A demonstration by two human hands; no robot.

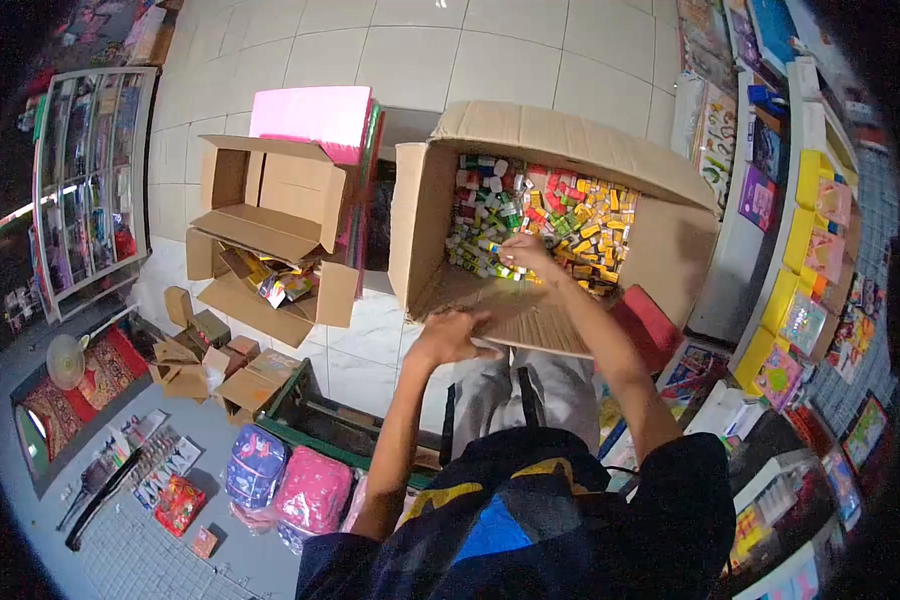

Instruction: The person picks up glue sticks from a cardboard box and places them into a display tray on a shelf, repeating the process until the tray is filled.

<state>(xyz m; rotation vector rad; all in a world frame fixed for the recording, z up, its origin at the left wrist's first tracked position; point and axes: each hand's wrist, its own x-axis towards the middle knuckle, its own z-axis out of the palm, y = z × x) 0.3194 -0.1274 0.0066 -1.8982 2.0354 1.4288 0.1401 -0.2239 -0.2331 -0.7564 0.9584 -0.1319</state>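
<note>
A large cardboard box (660, 235) stands with its flaps up in front of me. Many small colourful pieces (545, 215) cover its bottom, white and green on the left, red in the middle, yellow on the right; their exact kind is too small to tell. My right hand (526, 254) reaches inside, its fingers pinched around a small yellow-and-white piece (494, 247). At the box's near left corner, my left hand (452, 338) lies by the near flap (530, 320) with thumb and fingers apart, holding nothing.
Smaller open cardboard boxes (280, 185) stand to the left, beside a pink board (310, 112). A green crate (345, 425) and wrapped bags (313, 488) sit at lower left. Stocked shelves (800, 270) line the right; a glass display case (92, 190) is far left.
</note>
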